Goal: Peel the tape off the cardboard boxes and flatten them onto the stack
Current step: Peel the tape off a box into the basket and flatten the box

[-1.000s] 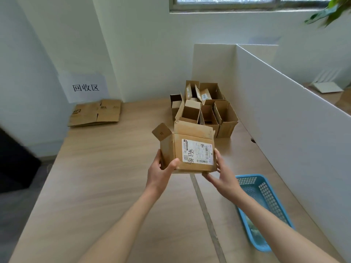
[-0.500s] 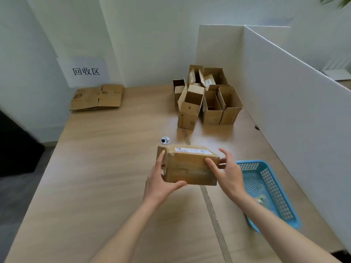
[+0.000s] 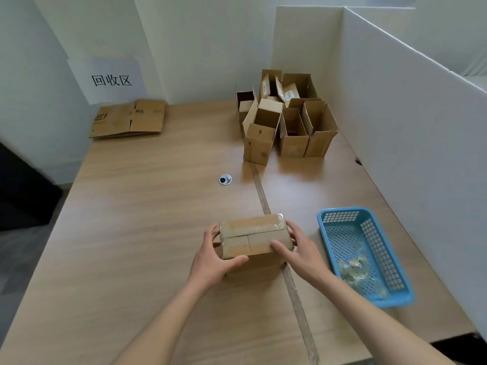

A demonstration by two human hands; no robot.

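Observation:
A small brown cardboard box (image 3: 250,234) rests on the wooden table (image 3: 147,206), turned so its taped bottom faces up, clear tape along its far edge and seam. My left hand (image 3: 213,255) grips its left end, thumb along the near side. My right hand (image 3: 297,250) holds its right end with the thumb on top. A stack of flattened cardboard (image 3: 129,118) lies at the far left below a paper sign (image 3: 110,80). Several open cardboard boxes (image 3: 284,119) stand grouped at the far right.
A blue plastic basket (image 3: 369,259) with crumpled clear tape sits right of my hands. White partition boards (image 3: 408,114) wall the right side. A round cable hole (image 3: 224,179) and a seam strip (image 3: 263,198) mark the tabletop. The left table edge drops to a dark floor.
The box went from held up with its label facing me to lowered onto the table and rotated bottom-up. Both hands kept hold and came nearer to me.

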